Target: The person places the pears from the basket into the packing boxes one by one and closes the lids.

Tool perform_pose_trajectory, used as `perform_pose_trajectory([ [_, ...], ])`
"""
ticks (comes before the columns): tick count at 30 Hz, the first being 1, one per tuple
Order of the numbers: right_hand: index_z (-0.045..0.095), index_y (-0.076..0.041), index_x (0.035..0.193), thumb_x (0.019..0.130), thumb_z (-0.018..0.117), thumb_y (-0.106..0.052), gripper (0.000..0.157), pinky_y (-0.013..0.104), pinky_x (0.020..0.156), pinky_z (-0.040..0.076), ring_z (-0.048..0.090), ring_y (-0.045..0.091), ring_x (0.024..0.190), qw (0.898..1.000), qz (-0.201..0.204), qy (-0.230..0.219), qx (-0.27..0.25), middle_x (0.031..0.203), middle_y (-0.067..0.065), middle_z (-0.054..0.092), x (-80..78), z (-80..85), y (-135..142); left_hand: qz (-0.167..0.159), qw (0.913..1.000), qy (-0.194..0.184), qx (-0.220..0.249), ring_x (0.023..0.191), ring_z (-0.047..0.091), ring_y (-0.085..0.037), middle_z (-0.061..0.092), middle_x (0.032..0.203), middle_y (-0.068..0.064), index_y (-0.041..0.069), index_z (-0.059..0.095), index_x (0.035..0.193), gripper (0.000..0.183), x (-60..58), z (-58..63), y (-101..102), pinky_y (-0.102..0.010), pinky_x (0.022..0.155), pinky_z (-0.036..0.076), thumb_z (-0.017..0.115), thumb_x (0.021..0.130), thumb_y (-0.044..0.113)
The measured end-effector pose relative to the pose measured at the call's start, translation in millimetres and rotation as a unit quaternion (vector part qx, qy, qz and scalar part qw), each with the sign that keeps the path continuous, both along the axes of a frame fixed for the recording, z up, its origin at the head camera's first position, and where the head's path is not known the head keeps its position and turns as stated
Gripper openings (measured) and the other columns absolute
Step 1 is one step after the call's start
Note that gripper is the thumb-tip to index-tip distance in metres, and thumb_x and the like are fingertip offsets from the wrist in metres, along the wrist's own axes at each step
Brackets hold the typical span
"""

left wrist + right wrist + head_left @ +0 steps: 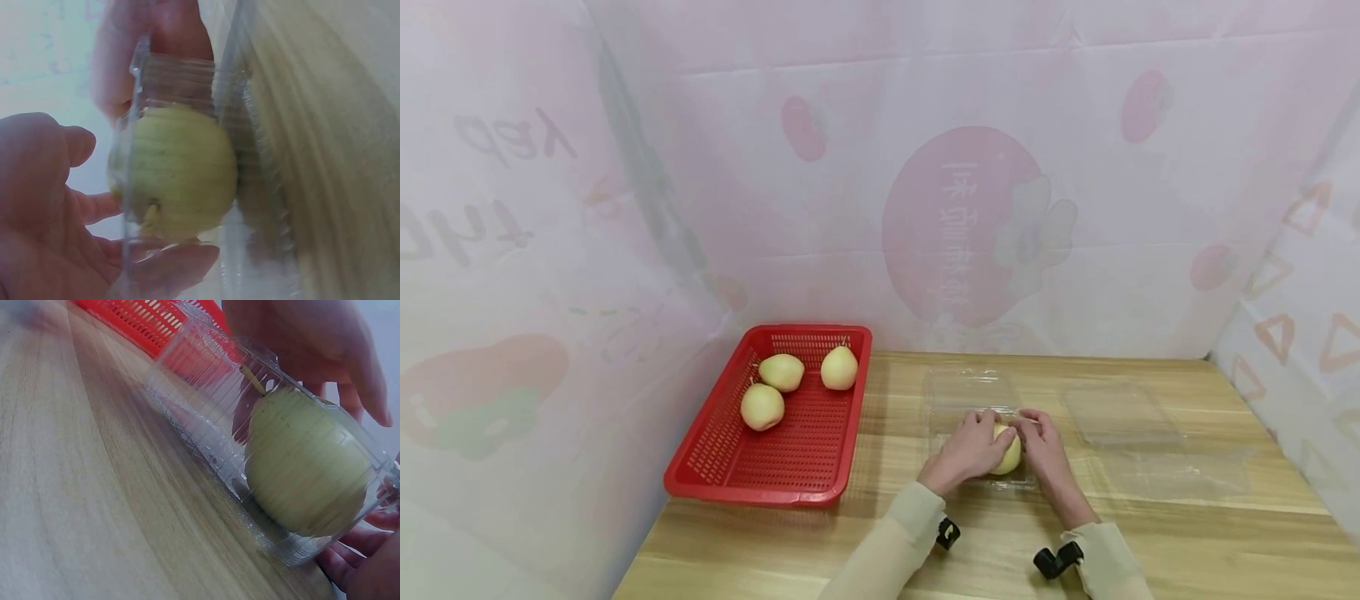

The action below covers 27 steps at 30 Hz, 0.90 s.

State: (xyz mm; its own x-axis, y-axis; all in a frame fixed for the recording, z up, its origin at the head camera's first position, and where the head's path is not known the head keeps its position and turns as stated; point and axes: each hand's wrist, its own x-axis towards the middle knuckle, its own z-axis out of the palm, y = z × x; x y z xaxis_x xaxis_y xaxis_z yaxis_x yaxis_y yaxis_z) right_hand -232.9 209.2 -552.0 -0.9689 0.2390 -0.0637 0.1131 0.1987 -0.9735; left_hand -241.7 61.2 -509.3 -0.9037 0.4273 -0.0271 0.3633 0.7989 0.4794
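A pale yellow pear (pixel 1006 454) with a stem lies in a clear plastic clamshell box (pixel 212 425), whose lid (pixel 972 387) is folded back. My left hand (pixel 972 448) reaches over the box's left side. Its fingers (pixel 178 265) extend down beside the pear, and the thumb stands apart from it. At the other side, my right hand (pixel 1047 454) holds the box's rim near the pear, with fingers (pixel 359 540) along the outer wall. Part of the pear is hidden behind the hands in the head view.
A red plastic basket (pixel 805 497) stands on the left with three pears (pixel 762 407) in it. More clear plastic packaging (pixel 1120 412) lies to the right on the wooden table (pixel 1262 533). Printed cloth (pixel 1120 200) encloses the back and sides.
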Motion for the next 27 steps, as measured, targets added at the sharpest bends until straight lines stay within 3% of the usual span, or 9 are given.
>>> perform_pose_trajectory([
  [9, 0.043, 0.002, 0.136, 0.105, 0.038, -0.020, 0.038, 0.017, 0.081, 0.045, 0.057, -0.008, 0.086, 1.000, 0.004, 0.006, -0.011, 0.127, 0.025, 0.061, 0.2, 0.2, 0, -0.011, 0.9996, 0.002, -0.026, 0.117, 0.058, -0.024, 0.054, 0.134, -0.012, 0.018, 0.051, 0.138, 0.056, -1.4, 15.3, -8, -0.038, 0.093, 0.051, 0.033, 0.101, 0.057],
  [16, 0.042, 0.003, 0.136, 0.104, 0.039, -0.020, 0.039, 0.018, 0.079, 0.046, 0.058, 0.005, 0.094, 1.000, 0.007, 0.001, -0.004, 0.126, 0.026, 0.061, 0.1, -1.1, 0, -0.018, 0.9995, 0.021, -0.017, 0.120, 0.056, -0.026, 0.054, 0.132, -0.012, 0.017, 0.050, 0.138, 0.053, -3.1, 38.5, -20, -0.041, 0.094, 0.050, 0.038, 0.102, 0.053],
  [22, 0.041, 0.002, 0.137, 0.105, 0.038, -0.020, 0.040, 0.018, 0.080, 0.046, 0.057, 0.002, 0.092, 1.000, 0.007, -0.008, 0.002, 0.130, 0.026, 0.059, -0.3, -0.3, 1, -0.014, 0.9995, 0.028, 0.009, 0.123, 0.055, -0.028, 0.052, 0.138, -0.013, 0.016, 0.047, 0.142, 0.055, -10.7, 56.7, -29, -0.044, 0.095, 0.050, 0.036, 0.102, 0.052],
  [27, 0.042, 0.003, 0.137, 0.105, 0.038, -0.020, 0.040, 0.017, 0.080, 0.046, 0.057, 0.001, 0.092, 1.000, 0.004, -0.006, 0.000, 0.129, 0.027, 0.059, 0.4, -0.3, 0, -0.017, 0.9983, 0.057, -0.003, 0.120, 0.057, -0.029, 0.055, 0.135, -0.013, 0.015, 0.051, 0.138, 0.052, -15.5, 67.6, -35, -0.045, 0.093, 0.050, 0.038, 0.102, 0.050],
])
